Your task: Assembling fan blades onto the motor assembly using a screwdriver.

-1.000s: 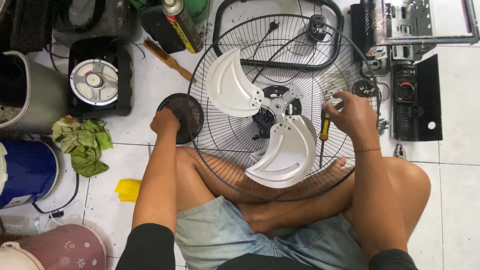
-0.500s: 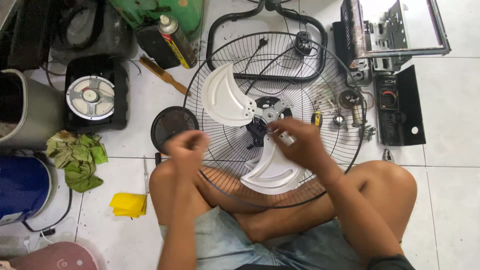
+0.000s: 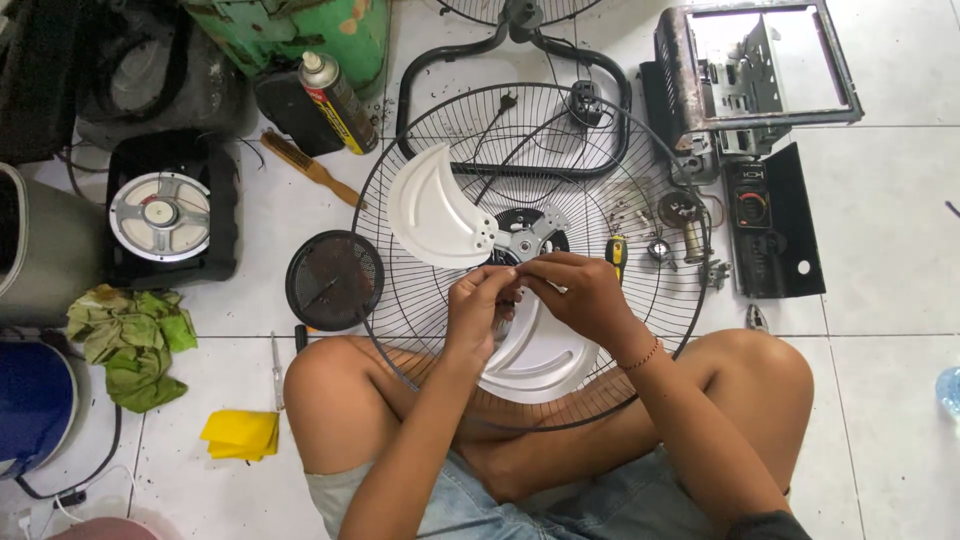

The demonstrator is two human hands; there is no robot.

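White plastic fan blades (image 3: 440, 215) are lying inside the black wire fan guard (image 3: 640, 150) on the tiled floor (image 3: 890, 230), and both hands are meeting just over their metal hub (image 3: 525, 240). The left hand (image 3: 478, 308) and right hand (image 3: 575, 292) are pinching narrowly together on something too small to tell. A yellow-handled screwdriver (image 3: 617, 252) is lying just beside the right hand, a round black mesh cover (image 3: 333, 280) near the left.

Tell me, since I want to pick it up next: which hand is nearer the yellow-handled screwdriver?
Right. The right hand sits just beside the yellow-handled screwdriver, which lies on the fan grille; the left hand is farther, beyond the right.
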